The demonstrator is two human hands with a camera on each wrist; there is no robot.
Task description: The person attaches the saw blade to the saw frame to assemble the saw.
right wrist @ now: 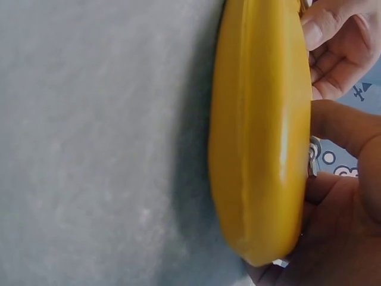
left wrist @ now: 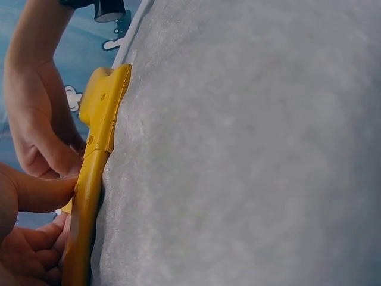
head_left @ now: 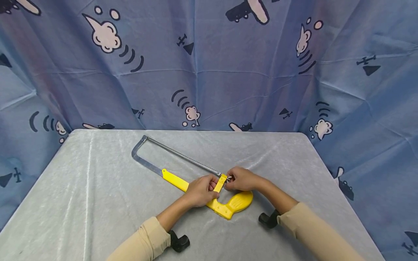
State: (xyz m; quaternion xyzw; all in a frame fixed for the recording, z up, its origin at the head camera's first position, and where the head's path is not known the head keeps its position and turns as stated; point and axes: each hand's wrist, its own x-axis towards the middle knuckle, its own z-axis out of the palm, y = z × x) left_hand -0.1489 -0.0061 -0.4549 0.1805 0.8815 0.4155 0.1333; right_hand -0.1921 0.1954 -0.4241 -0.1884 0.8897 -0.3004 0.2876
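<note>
A hacksaw (head_left: 177, 181) with a yellow frame and handle lies slantwise on the table, its blade side toward the back. My left hand (head_left: 200, 190) grips the yellow frame near the handle, thumb on one side and fingers curled on the other. At the handle end of the blade, my right hand (head_left: 242, 179) pinches the metal wing nut (head_left: 229, 178) between thumb and fingers. The yellow handle (right wrist: 262, 131) fills the middle of the right wrist view and partly hides the right fingers. In the left wrist view, the left thumb (left wrist: 44, 192) presses against the yellow frame (left wrist: 89, 190).
A pale grey cloth covers the table (head_left: 107, 217). Behind it hangs a blue curtain (head_left: 222, 72) printed with planes and clouds. Black wrist cameras (head_left: 179, 243) sit under both forearms, close above the cloth.
</note>
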